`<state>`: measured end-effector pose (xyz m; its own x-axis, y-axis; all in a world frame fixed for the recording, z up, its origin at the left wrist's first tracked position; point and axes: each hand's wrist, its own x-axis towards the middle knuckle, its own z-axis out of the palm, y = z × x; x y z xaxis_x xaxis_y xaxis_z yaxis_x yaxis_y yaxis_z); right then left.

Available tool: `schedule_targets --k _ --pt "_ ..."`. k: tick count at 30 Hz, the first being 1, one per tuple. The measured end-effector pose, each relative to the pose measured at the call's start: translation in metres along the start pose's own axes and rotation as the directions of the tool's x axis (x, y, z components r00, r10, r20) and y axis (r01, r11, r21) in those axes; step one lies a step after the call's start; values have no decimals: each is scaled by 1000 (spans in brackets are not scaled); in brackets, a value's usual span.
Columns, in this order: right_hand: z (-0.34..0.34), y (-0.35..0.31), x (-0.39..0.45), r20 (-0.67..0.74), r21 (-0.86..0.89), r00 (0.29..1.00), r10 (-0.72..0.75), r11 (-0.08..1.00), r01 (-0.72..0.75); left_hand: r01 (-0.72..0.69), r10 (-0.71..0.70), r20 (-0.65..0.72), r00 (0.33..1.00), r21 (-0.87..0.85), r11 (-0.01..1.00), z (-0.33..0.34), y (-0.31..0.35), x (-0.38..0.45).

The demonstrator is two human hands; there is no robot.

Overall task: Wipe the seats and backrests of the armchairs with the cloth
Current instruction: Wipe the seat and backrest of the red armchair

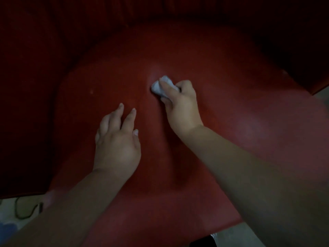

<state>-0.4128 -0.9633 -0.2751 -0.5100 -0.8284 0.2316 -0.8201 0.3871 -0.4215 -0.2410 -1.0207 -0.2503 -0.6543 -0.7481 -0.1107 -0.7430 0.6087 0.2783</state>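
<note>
Head cam only, dim lighting. My right hand [179, 102] has the cloth [161, 86] bunched up small, fingers curled round it, pressing it down on the seat [222, 72] of the red armchair, roughly mid-cushion and a bit toward the back. Left hand [116, 139] is flat-ish on the seat just left of and nearer me than the right, fingers straight and spread, holding nothing; looks like a brace, though I can't tell how much weight is on it. Key relation: cloth sits ahead of both hands, at the far end of the right hand, poking out past its fingertips toward the backrest [160, 13]. Backrest lies further ahead still, dark band at top of view, well apart from the cloth. So right hand is the working one and nearer to all unwiped area fwd; left is behind and to the side, not in the wipe path. Cloth wad has no clear long axis, just a lump, so contact patch is small and I'd guess many passes are needed. My read: seat wipe in progress, backrest not yet touched. Next stroke prob runs fwd/back or sideways across the cushion; sweeping left would run into the left hand, so that one needs to lift or shift first. Floor [10, 205] w/ a dark cable [21, 210] visible bottom left, off the chair.
</note>
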Motion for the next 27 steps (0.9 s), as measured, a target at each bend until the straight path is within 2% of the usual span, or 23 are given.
schedule_targets --k 1,2,6,10,13,15,19,24,27 --pt "-5 8 -6 26 -1 998 -63 998 63 4 -4 5 1000 3 1000 0 3 2" --pt "-13 18 -12 41 45 997 -60 997 59 3 -3 11 1000 7 1000 0 7 4" --pt "-52 61 -23 67 68 979 192 978 -196 -52 50 55 997 37 998 3 32 17" --pt "-82 105 -35 -42 -15 954 296 955 -297 -180 171 130 977 60 982 10 78 34" --pt "-103 136 -59 -69 24 882 467 884 -467 -270 258 185 948 46 962 23 112 51" --pt "-114 150 -75 -135 4 861 491 869 -495 -284 273 198 941 29 958 31 132 64" --pt "-118 158 -82 -219 72 821 527 848 -525 -270 262 198 944 12 963 41 158 81" --pt "-113 183 -37 -293 164 677 675 733 -660 -246 237 201 951 21 969 47 174 88" --pt "-100 190 9 -319 300 489 812 576 -761 -242 231 192 954 34 970 50 176 87"
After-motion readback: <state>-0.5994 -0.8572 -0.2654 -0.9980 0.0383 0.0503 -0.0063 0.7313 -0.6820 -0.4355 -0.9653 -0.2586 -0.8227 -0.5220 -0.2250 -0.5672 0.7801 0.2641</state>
